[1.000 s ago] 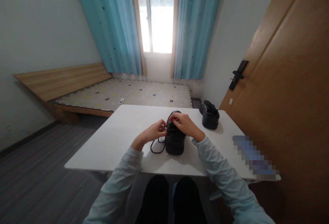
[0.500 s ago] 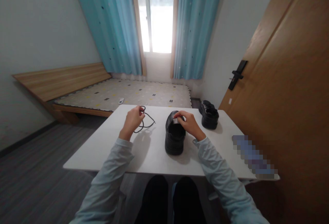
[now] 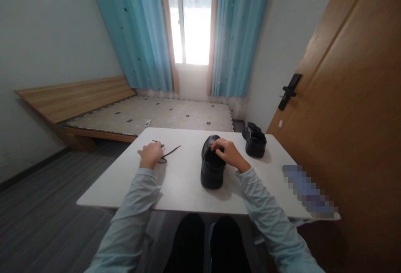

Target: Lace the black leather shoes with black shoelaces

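Note:
A black shoe stands on the white table, heel toward me. My right hand is at its opening from the right, thumb and fingers closed on the tongue area; the exact grip is partly hidden. To the left, my left hand is low over the table with its fingers apart. A thin dark shoelace lies beside and partly beneath that hand, one end pointing right. The second black shoe, with lacing across its top, stands at the back right of the table.
A blurred blue-grey patch covers something at the table's right edge. Behind the table is a bed with a small white remote on it. A wooden door stands close on the right.
My left hand has moved left and down, its pinch has opened, and the shoelace now lies on the table. My right hand stays at the shoe; the tongue's silvery patch no longer shows.

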The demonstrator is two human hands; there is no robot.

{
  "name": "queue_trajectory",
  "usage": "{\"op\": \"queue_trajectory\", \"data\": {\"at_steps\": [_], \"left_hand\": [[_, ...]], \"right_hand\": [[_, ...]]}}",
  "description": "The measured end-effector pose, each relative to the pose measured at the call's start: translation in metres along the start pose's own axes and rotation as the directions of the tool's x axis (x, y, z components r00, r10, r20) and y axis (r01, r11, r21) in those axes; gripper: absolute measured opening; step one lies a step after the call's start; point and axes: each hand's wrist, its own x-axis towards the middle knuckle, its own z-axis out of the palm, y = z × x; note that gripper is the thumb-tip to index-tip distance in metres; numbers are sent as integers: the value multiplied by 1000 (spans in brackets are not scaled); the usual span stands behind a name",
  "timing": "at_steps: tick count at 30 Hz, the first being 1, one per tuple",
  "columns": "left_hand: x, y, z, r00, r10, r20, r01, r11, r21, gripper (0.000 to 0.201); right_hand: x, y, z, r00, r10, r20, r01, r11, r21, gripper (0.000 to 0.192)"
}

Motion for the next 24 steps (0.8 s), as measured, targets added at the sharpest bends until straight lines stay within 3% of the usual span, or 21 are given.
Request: {"op": "queue_trajectory", "data": {"at_steps": [2, 4, 7, 9, 11, 13, 15, 16, 21, 24], "left_hand": [[-7, 6, -7, 1000, 1, -26, 1, 999, 50, 35], [-17, 15, -17, 991, 63, -121, -53, 995, 82, 35], [-33, 36, -34, 918, 300, -259, -303, 953, 28, 32], [-46, 53, -44, 782, 562, -271, -601, 795, -85, 24], [-61, 72, -51, 587, 777, -229, -809, 548, -212, 20], [-76, 89, -53, 443, 878, -179, -881, 390, -268, 16], [-89, 104, -52, 343, 932, -116, -920, 309, -243, 16], [-93, 111, -51, 330, 941, -81, -927, 307, -214, 17], [-97, 138, -38, 349, 934, 75, -933, 354, -63, 23], [-92, 149, -27, 352, 930, 104, -936, 350, 40, 20]], "right_hand": [[0, 0, 0, 1000, 0, 16, 1, 1000, -11, 24], [1, 0, 0, 1000, -3, 29, 4, 1000, -14, 23], [3, -1, -2, 999, -16, 50, 16, 1000, -12, 20], [3, -1, -3, 998, -22, 62, 22, 1000, -5, 19], [3, -1, -4, 997, -31, 72, 30, 999, 20, 19], [2, 0, -4, 996, -43, 73, 40, 998, 53, 19], [1, 2, -4, 997, -45, 62, 41, 997, 67, 19], [0, 4, -3, 998, -37, 58, 34, 997, 65, 19], [-3, 14, 2, 995, -2, 100, -5, 997, 73, 23], [-4, 16, 2, 993, -2, 117, -8, 996, 84, 27]]}}
